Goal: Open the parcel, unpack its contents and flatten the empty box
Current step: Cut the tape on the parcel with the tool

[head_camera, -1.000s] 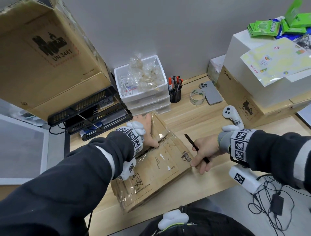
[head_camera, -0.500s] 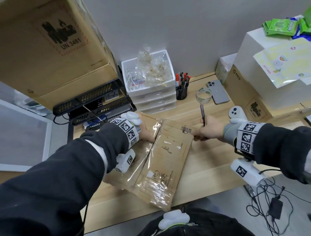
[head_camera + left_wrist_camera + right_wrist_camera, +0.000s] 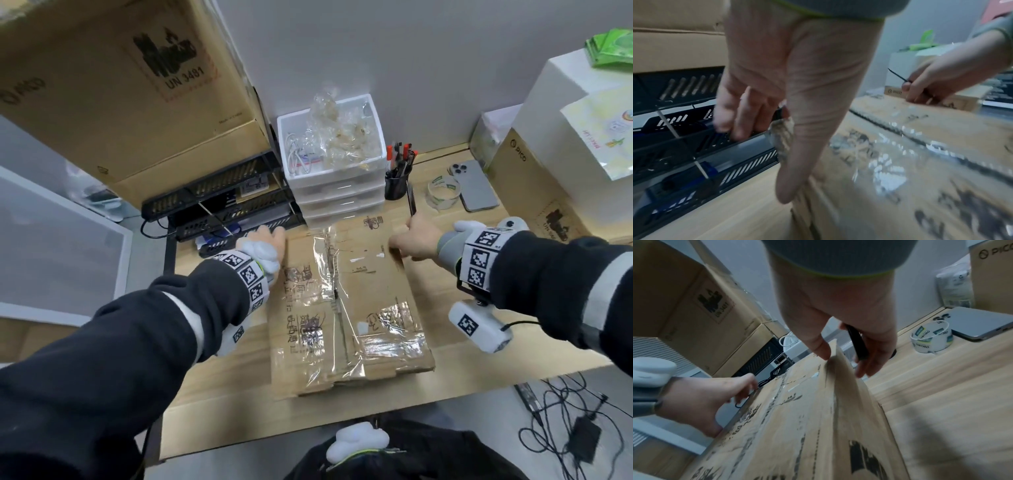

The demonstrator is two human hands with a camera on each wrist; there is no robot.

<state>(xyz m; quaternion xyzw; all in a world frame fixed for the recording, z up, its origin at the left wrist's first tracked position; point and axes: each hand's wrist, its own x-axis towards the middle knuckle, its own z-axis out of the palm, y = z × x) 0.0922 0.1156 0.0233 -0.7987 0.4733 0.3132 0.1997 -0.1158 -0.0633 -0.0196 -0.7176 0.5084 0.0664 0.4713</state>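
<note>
The parcel (image 3: 346,301) is a flat brown cardboard box with clear tape along its middle seam; it lies on the wooden desk (image 3: 496,342), long side pointing away from me. My left hand (image 3: 270,240) grips its far left corner, fingers hooked over the far edge and thumb down the side, as the left wrist view shows (image 3: 764,154). My right hand (image 3: 416,236) is at the far right corner and holds a thin black cutter (image 3: 412,202) pointing away from me. In the right wrist view its thumb (image 3: 822,348) presses the parcel's top edge (image 3: 797,426) while the fingers wrap the cutter (image 3: 857,344).
Behind the parcel stand a white drawer unit (image 3: 332,171), a pen cup (image 3: 396,185), a tape roll (image 3: 443,192) and a phone (image 3: 474,185). A black rack (image 3: 222,205) under a large carton (image 3: 120,85) is at the left. A PICO box (image 3: 527,192) stands right. Cables (image 3: 575,428) hang off the front right.
The parcel has turned from lying diagonally to lying straight in front of me. My right hand moved with the cutter from the near right side to the far right corner.
</note>
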